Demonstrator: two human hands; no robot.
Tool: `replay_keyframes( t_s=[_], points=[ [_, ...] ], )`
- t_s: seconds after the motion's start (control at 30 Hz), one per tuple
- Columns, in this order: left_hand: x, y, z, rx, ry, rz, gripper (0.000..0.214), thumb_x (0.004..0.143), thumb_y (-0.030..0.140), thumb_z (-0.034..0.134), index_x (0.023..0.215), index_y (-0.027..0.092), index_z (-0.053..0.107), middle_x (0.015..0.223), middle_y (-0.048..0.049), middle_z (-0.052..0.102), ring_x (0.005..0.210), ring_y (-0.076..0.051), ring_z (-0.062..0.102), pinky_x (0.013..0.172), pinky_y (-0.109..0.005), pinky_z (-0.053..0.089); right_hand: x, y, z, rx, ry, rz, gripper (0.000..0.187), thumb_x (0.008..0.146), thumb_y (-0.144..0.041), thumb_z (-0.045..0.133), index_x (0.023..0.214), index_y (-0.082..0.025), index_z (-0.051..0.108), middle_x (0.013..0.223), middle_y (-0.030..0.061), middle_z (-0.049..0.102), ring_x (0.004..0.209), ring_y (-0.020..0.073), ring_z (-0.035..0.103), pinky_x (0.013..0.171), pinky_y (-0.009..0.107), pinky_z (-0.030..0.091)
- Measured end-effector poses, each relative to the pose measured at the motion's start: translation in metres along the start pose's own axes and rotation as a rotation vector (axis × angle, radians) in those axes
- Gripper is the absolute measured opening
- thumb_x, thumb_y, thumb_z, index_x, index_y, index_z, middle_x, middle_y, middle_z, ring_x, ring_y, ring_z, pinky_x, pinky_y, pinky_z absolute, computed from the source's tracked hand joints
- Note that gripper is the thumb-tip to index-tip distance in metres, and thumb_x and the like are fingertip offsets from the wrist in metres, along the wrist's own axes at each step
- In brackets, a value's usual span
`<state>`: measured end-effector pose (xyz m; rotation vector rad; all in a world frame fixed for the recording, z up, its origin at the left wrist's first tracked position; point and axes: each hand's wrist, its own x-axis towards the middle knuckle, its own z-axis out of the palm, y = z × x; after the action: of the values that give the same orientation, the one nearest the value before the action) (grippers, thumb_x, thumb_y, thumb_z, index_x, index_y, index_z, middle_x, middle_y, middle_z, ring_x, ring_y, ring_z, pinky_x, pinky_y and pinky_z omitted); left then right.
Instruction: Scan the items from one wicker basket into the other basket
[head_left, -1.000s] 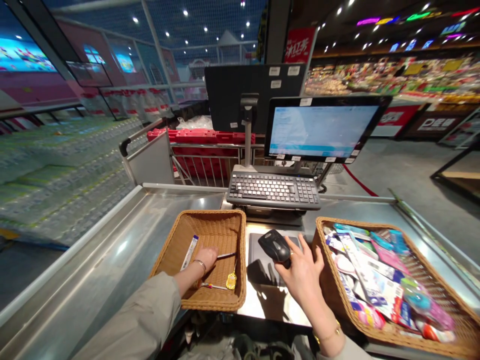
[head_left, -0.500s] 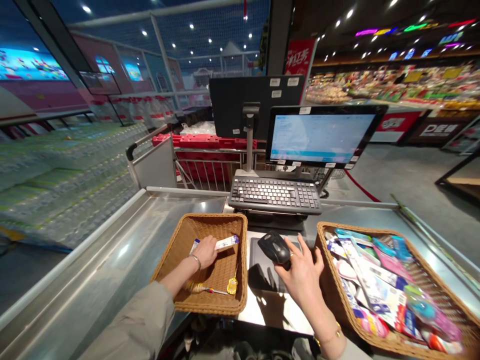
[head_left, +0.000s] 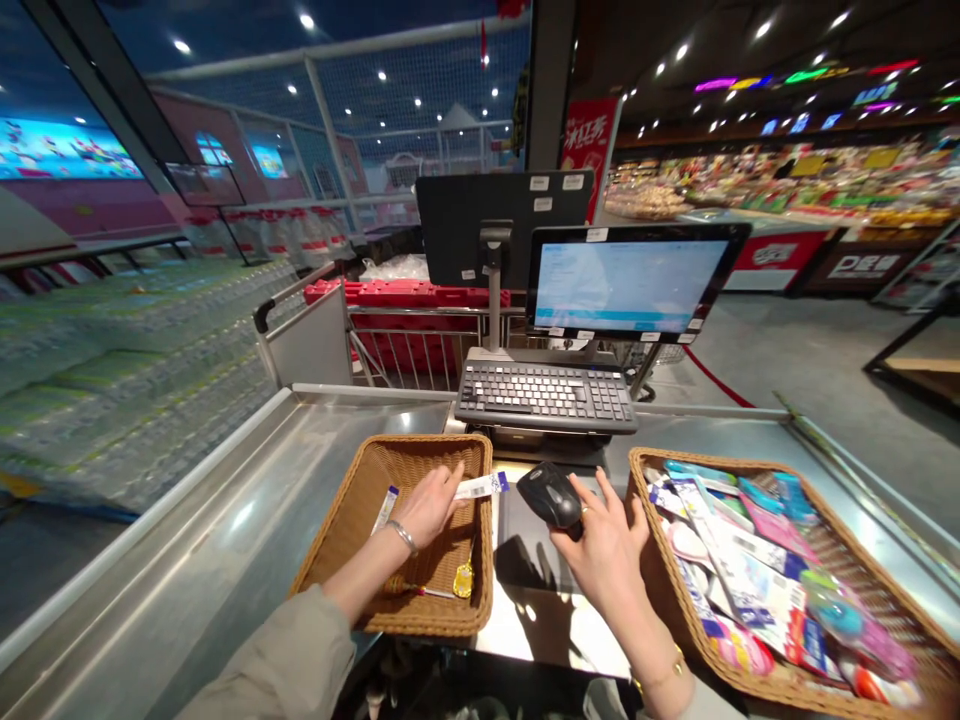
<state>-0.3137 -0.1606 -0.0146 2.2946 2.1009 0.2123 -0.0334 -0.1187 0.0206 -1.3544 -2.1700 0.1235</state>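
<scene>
My left hand (head_left: 433,508) is closed on a slim white packet with blue ends (head_left: 480,487), over the right side of the left wicker basket (head_left: 315,560). The packet sticks out across the basket's rim toward the scanner. My right hand (head_left: 604,545) grips a black handheld barcode scanner (head_left: 551,495), some fingers spread, with its head pointing left at the packet. Still in the left basket lie another slim white packet (head_left: 385,508) and a yellow charm-like item (head_left: 463,580) beside a thin stick.
To the right stands a second wicker basket (head_left: 862,540) full of packaged small goods. Behind the baskets are a keyboard (head_left: 544,392), a lit screen (head_left: 630,285) and a dark monitor back (head_left: 450,230). The metal counter (head_left: 247,500) has a raised edge. A trolley (head_left: 307,335) stands beyond.
My left hand has lifted the white packet and moved it right, from inside the basket to over its rim near the scanner. The right hand and scanner hold nearly the same place.
</scene>
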Motion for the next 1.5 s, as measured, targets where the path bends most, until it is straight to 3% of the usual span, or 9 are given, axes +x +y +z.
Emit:
replay_keyframes(
  t_s=[0.13,0.27,0.33,0.47,0.6,0.7,0.87,1.5],
  points=[
    [0.007,0.008,0.006,-0.018,-0.006,0.011,0.047,0.089,0.036,0.054,0.132,0.018,0.046,0.098,-0.0088,0.064,0.09,-0.021,0.059,0.08,-0.033,0.049,-0.001,0.002,-0.003,0.002,0.01,-0.003,0.006,0.072,-0.024,0.058,0.073,-0.021,0.063,0.126,0.0044,0.063,0.135,0.0317,0.035,0.109,0.06,0.011],
    [0.008,0.01,0.001,-0.031,0.035,-0.027,0.031,0.086,0.041,0.059,0.111,0.022,0.06,0.091,-0.0049,0.07,0.084,-0.02,0.064,0.078,-0.032,0.05,-0.002,0.005,-0.006,-0.007,0.035,-0.005,0.007,0.072,-0.023,0.057,0.074,-0.021,0.063,0.125,0.0046,0.063,0.134,0.0325,0.036,0.109,0.06,0.011],
    [0.009,0.012,-0.003,-0.024,0.066,-0.053,0.027,0.085,0.04,0.061,0.104,0.022,0.063,0.092,-0.0046,0.072,0.086,-0.021,0.066,0.087,-0.038,0.049,-0.002,0.006,-0.007,-0.013,0.042,-0.008,0.007,0.071,-0.023,0.057,0.074,-0.02,0.063,0.125,0.0051,0.063,0.134,0.0329,0.036,0.109,0.06,0.01],
    [0.011,0.017,-0.01,0.02,0.199,-0.075,0.021,0.081,0.033,0.067,0.101,0.025,0.065,0.121,-0.0055,0.067,0.117,-0.027,0.057,0.108,-0.054,0.033,-0.003,0.008,-0.008,-0.008,0.044,-0.022,0.007,0.071,-0.023,0.058,0.076,-0.021,0.063,0.126,0.0053,0.062,0.135,0.033,0.035,0.108,0.061,0.01],
    [0.014,0.026,-0.017,0.081,0.394,-0.041,0.013,0.08,0.029,0.068,0.093,0.025,0.067,0.129,-0.0048,0.061,0.13,-0.032,0.046,0.11,-0.065,0.022,-0.003,0.01,-0.008,0.001,0.057,-0.02,0.009,0.071,-0.023,0.058,0.078,-0.022,0.063,0.126,0.004,0.062,0.135,0.0328,0.036,0.107,0.062,0.012],
    [0.019,0.033,-0.023,0.111,0.468,-0.028,0.012,0.08,0.028,0.068,0.091,0.024,0.067,0.135,-0.0053,0.056,0.136,-0.035,0.037,0.109,-0.072,0.012,-0.004,0.011,-0.008,-0.005,0.071,-0.018,0.009,0.071,-0.023,0.058,0.078,-0.022,0.063,0.126,0.0034,0.063,0.134,0.0327,0.037,0.107,0.062,0.013],
    [0.027,0.045,-0.03,0.127,0.515,-0.009,0.012,0.08,0.03,0.067,0.091,0.025,0.068,0.14,-0.0059,0.052,0.138,-0.036,0.033,0.109,-0.074,0.004,-0.006,0.012,-0.012,-0.016,0.083,-0.027,0.011,0.07,-0.022,0.058,0.08,-0.023,0.064,0.127,0.0021,0.062,0.134,0.0324,0.036,0.108,0.062,0.012],
    [0.057,0.088,-0.036,0.07,0.563,0.069,0.012,0.082,0.032,0.065,0.092,0.025,0.067,0.14,-0.0053,0.051,0.14,-0.037,0.028,0.108,-0.076,0.003,-0.018,0.024,-0.032,-0.002,0.132,0.025,0.016,0.071,-0.019,0.057,0.084,-0.022,0.066,0.128,0.0054,0.061,0.136,0.0325,0.031,0.109,0.062,0.005]
  ],
)
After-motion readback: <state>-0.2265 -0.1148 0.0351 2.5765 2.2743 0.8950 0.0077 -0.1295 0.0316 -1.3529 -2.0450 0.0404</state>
